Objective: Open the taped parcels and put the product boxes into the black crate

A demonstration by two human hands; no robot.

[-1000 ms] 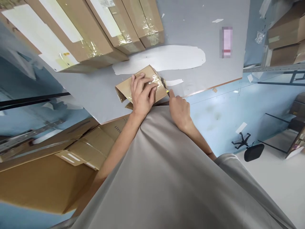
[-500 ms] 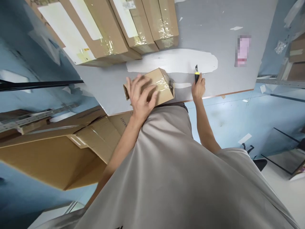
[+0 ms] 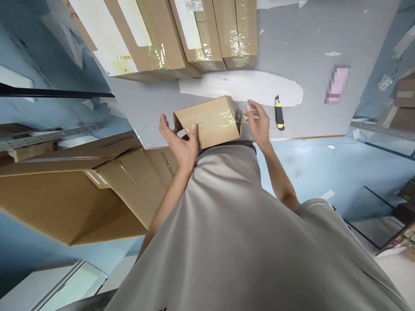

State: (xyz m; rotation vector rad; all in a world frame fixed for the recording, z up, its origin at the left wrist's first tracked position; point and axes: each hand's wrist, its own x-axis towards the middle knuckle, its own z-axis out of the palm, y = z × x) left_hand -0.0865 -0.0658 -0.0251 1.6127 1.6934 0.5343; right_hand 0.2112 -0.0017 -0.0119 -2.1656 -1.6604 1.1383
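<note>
A small brown cardboard box (image 3: 210, 116) lies at the front edge of the grey table (image 3: 311, 116), shiny clear tape across its right end. My left hand (image 3: 183, 144) is spread at the box's left end, its thumb touching the top face. Just off the right end is my right hand (image 3: 259, 121), its fingers apart and slightly curled, holding nothing. To the right of that hand a black and yellow utility knife (image 3: 279, 114) rests on the table.
Several taped cartons (image 3: 181, 39) stand at the back left of the table. A blurred pink item (image 3: 339, 84) lies on the right. Below the table's left edge is a big open carton (image 3: 65, 203). Shelving (image 3: 382, 121) rises at the far right.
My right hand has put the utility knife down on the table and moved left to the box's right end. My left hand has slid from the box's top to its left end.
</note>
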